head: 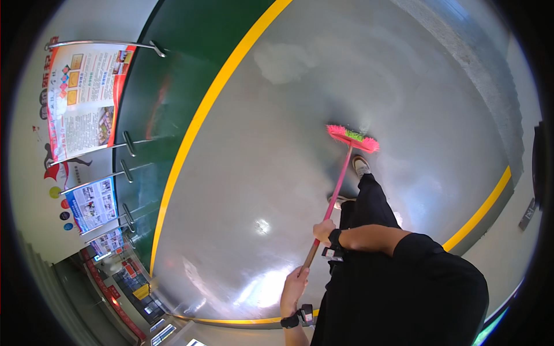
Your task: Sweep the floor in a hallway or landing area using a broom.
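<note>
A push broom with a pink and green bristle head rests on the grey floor, just beyond a shoe. Its long handle, mostly pink and brown near the top, slants back towards my body. My right hand is closed around the handle partway down. Nearer the handle's top end, my left hand grips it too. Both wrists wear black bands with small devices attached. A second shoe is partly hidden behind the handle.
A yellow floor line separates the grey floor from a green strip at left. Poster stands with metal feet line that strip beside a wall. At right are another yellow line and a pale wall.
</note>
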Demonstrator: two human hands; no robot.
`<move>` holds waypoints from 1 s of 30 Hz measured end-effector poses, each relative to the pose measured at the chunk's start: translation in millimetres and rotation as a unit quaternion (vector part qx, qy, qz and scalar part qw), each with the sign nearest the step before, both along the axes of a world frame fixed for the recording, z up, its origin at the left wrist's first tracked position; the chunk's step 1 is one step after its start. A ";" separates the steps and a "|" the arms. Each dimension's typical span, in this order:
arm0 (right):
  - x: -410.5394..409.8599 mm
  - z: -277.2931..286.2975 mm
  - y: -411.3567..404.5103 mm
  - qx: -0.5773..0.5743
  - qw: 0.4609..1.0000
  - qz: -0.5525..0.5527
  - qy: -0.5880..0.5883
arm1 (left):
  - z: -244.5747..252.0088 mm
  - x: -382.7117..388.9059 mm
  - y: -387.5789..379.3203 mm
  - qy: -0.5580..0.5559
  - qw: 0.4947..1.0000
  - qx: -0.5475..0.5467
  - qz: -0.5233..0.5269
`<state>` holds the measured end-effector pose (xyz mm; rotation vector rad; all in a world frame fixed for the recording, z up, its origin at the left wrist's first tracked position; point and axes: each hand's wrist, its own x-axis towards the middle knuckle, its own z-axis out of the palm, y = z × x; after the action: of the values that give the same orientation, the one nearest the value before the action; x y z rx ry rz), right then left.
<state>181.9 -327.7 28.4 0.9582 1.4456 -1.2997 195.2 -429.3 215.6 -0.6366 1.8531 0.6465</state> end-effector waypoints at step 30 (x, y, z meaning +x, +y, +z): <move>4.1 -49.4 -20.3 -0.067 0.760 0.445 0.469 | 10.4 14.6 -27.6 -0.092 0.977 0.036 0.187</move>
<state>186.0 -348.0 -21.0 -0.6376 2.0965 -1.0841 209.8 -456.9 225.9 -0.9762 1.5436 0.8641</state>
